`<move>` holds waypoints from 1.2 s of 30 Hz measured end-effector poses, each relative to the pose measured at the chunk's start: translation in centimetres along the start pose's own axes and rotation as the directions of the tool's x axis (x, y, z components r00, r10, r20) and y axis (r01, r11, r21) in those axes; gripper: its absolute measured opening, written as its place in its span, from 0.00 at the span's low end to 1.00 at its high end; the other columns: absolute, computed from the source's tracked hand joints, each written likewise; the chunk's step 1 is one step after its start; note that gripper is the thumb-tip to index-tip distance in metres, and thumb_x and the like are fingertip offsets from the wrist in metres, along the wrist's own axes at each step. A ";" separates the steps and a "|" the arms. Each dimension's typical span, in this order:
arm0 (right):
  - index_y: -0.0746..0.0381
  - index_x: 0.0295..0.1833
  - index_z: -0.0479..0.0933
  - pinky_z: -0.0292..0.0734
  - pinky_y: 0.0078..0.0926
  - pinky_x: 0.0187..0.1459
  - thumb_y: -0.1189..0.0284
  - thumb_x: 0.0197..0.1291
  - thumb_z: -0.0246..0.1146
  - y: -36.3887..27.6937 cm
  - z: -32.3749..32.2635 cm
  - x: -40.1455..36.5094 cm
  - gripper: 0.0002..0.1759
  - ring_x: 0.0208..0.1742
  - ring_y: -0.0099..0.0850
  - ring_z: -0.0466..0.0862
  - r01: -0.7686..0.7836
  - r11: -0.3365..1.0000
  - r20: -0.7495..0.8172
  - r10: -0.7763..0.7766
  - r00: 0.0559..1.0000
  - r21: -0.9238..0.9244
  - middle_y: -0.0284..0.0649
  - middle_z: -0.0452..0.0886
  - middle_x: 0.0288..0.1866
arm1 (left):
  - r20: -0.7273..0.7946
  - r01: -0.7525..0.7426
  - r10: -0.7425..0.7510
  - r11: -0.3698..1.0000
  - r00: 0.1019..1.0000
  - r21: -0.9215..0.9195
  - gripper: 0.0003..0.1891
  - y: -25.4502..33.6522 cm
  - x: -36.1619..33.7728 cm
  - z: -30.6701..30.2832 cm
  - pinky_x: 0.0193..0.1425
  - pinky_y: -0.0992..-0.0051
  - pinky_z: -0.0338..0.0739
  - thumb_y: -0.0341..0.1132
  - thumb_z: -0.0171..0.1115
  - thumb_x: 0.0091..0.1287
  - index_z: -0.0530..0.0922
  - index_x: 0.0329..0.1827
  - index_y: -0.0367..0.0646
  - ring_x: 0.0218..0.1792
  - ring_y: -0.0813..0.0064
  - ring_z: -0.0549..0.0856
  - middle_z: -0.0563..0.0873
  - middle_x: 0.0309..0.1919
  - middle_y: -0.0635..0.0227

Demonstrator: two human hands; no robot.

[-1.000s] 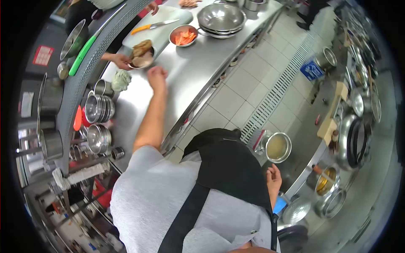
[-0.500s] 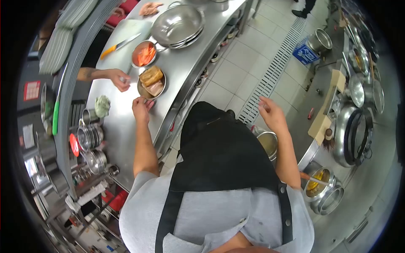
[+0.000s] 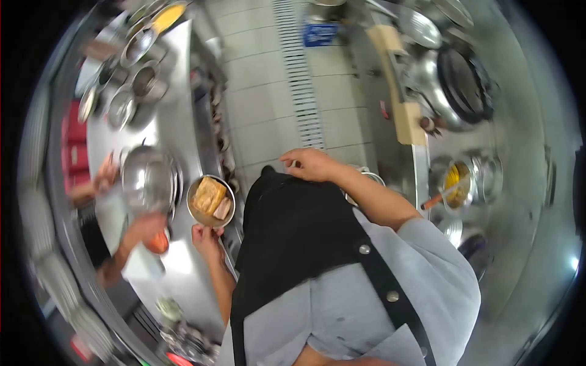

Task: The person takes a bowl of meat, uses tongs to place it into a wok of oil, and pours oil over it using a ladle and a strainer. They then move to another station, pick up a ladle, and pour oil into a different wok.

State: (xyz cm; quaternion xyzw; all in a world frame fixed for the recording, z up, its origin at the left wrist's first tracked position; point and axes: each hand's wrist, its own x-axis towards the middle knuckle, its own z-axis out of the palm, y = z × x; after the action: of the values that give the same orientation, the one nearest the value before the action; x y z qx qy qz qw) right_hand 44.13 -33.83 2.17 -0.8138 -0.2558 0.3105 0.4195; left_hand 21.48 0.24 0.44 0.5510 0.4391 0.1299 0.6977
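The left hand (image 3: pixel 206 236) gripped a metal bowl (image 3: pixel 193 215) of browned chunks (image 3: pixel 210 196) by its edge. The right hand (image 3: pixel 307 165) hovered half-open near the black apron (image 3: pixel 293 226).

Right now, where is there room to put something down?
On the shiny counter, between the orange food, the pale green clump and the left forearm. A smaller patch lies between the stacked bowls and the pots. It's crowded among those pots and around the co-worker's hands.
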 end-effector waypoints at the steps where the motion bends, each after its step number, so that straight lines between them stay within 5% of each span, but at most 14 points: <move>1: 0.60 0.63 0.81 0.83 0.36 0.52 0.66 0.63 0.68 0.4 -0.8 -1.2 0.23 0.46 0.42 0.88 -0.057 0.998 -0.051 0.056 0.997 -0.019 0.44 0.88 0.52 | 0.073 0.029 -0.028 1.000 0.997 -0.003 0.07 0.2 0.4 2.2 0.32 0.75 0.87 0.23 0.60 0.70 0.71 0.38 0.46 0.27 0.81 0.82 0.79 0.29 0.71; 7: 0.60 0.65 0.80 0.83 0.32 0.50 0.69 0.65 0.68 -0.2 -5.4 -0.9 0.23 0.46 0.34 0.87 -0.024 0.975 -0.360 0.105 0.927 0.222 0.42 0.87 0.52 | 0.521 -0.050 -0.042 0.985 0.853 0.163 0.05 7.4 6.2 15.3 0.32 0.74 0.88 0.23 0.54 0.73 0.70 0.39 0.43 0.27 0.76 0.86 0.83 0.31 0.67; 14: 0.60 0.68 0.78 0.82 0.26 0.47 0.70 0.70 0.65 6.0 -15.1 -4.1 0.22 0.41 0.23 0.84 0.098 0.879 -0.693 0.294 0.658 0.466 0.37 0.87 0.49 | 0.796 -0.038 -0.117 0.984 0.593 0.173 0.06 10.5 7.1 37.0 0.30 0.75 0.87 0.24 0.58 0.74 0.71 0.39 0.41 0.23 0.76 0.85 0.83 0.31 0.66; 21: 0.65 0.67 0.77 0.82 0.22 0.45 0.70 0.74 0.63 13.6 -30.9 -6.9 0.19 0.40 0.22 0.83 0.339 0.683 -0.752 0.502 0.426 0.647 0.39 0.87 0.48 | 0.842 0.030 -0.282 0.952 0.460 0.303 0.05 12.2 2.9 55.8 0.32 0.73 0.89 0.24 0.57 0.73 0.70 0.40 0.43 0.24 0.75 0.86 0.83 0.30 0.66; 28: 0.66 0.66 0.76 0.83 0.25 0.45 0.67 0.75 0.62 17.7 -47.5 -4.5 0.20 0.40 0.24 0.84 0.506 0.620 -0.800 0.482 0.357 0.600 0.41 0.87 0.47 | 0.880 -0.026 -0.300 0.943 0.367 0.332 0.04 12.1 2.8 68.5 0.32 0.75 0.88 0.26 0.58 0.73 0.71 0.41 0.43 0.27 0.75 0.88 0.86 0.32 0.66; 33: 0.65 0.63 0.76 0.84 0.26 0.45 0.63 0.75 0.63 21.1 -56.7 0.3 0.20 0.42 0.26 0.85 0.600 0.447 -0.737 0.529 0.421 0.663 0.41 0.87 0.47 | 0.887 0.021 -0.318 0.944 0.336 0.330 0.05 12.4 4.0 75.0 0.32 0.74 0.89 0.24 0.58 0.73 0.71 0.40 0.42 0.25 0.71 0.88 0.85 0.29 0.63; 36: 0.64 0.61 0.76 0.84 0.26 0.44 0.60 0.74 0.64 23.2 -62.0 3.7 0.21 0.42 0.27 0.85 0.610 0.455 -0.745 0.541 0.390 0.649 0.41 0.87 0.47 | 0.883 0.006 -0.357 0.928 0.305 0.374 0.04 12.2 6.2 78.6 0.33 0.72 0.89 0.24 0.58 0.73 0.71 0.40 0.42 0.26 0.71 0.88 0.85 0.30 0.62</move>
State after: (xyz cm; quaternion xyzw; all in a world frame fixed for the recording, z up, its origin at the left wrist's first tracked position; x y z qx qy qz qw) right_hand 94.85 -75.79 9.83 -0.4750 0.2054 -0.1246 0.8466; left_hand 88.16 -42.68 8.89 0.5680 0.0278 -0.3621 0.7385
